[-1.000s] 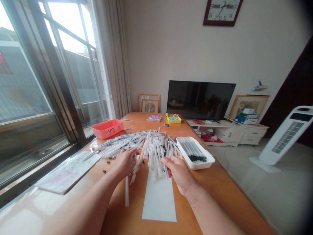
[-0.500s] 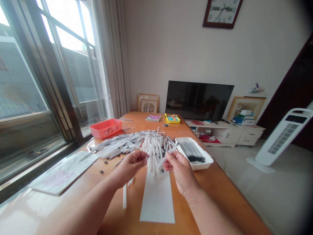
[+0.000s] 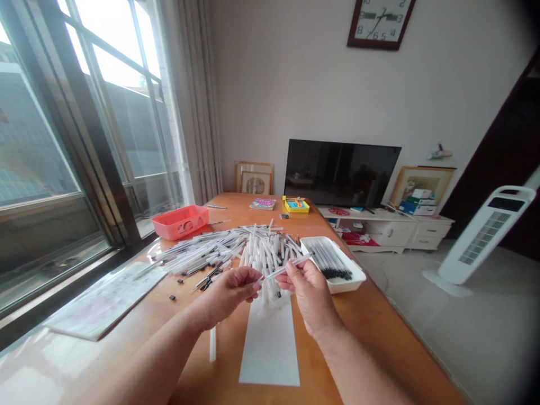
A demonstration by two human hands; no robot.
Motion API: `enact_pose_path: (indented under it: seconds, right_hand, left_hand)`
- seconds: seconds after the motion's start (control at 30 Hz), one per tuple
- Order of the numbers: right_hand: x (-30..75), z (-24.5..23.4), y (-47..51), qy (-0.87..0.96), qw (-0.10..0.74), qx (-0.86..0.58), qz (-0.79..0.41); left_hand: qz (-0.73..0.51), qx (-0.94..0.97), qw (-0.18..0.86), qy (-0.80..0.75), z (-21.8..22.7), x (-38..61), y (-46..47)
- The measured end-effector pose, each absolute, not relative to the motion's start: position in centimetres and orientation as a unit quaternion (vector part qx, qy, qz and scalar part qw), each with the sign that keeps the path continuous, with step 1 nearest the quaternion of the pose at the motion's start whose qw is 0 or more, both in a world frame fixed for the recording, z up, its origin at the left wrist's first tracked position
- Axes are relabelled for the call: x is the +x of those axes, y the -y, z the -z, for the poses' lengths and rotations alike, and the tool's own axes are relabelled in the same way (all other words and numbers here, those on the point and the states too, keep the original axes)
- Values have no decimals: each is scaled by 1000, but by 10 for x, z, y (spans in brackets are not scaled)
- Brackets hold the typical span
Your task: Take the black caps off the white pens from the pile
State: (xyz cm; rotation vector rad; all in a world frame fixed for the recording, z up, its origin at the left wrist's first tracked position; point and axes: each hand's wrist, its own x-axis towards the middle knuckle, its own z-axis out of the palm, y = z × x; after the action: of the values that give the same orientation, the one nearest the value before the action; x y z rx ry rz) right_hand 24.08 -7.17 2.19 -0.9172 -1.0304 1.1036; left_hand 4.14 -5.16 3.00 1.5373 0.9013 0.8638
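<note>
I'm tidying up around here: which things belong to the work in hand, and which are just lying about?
In the work, it seems:
thin tube in the right hand
heap of tubes
white tray of tubes
white strip

Likely just lying about:
colourful booklet
yellow box
tower fan

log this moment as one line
right hand: holds clear tube | left hand: at tube's left end, grip unclear | white tray: right of hands, holds black-ended tubes

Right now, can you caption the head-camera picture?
Bare right hand holding a slim translucent plastic tube, left hand at its tip.
</note>
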Motion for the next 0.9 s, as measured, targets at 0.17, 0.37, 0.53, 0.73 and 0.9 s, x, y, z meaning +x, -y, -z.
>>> enact_pose_path:
  seconds: [0.17, 0.37, 0.53, 0.73, 0.9]
  right_hand:
    - [239, -21, 73, 473, 621, -405, -476]
    - [236, -20, 75, 492, 606, -402, -479]
    - [235, -18, 75, 499, 606, -402, -471]
    - [235, -19, 74, 500, 605, -400, -473]
    - [236, -19, 74, 501, 609, -390, -475]
  left_hand:
    - [-352, 669, 536, -375, -29, 42, 53]
    - [-350, 680, 518, -383, -28, 43, 53]
    - [-337, 666, 512, -426, -20, 46, 51]
    - [-321, 695, 479, -429, -23, 46, 53]
    - [-323, 725, 433, -428, -25, 45, 54]
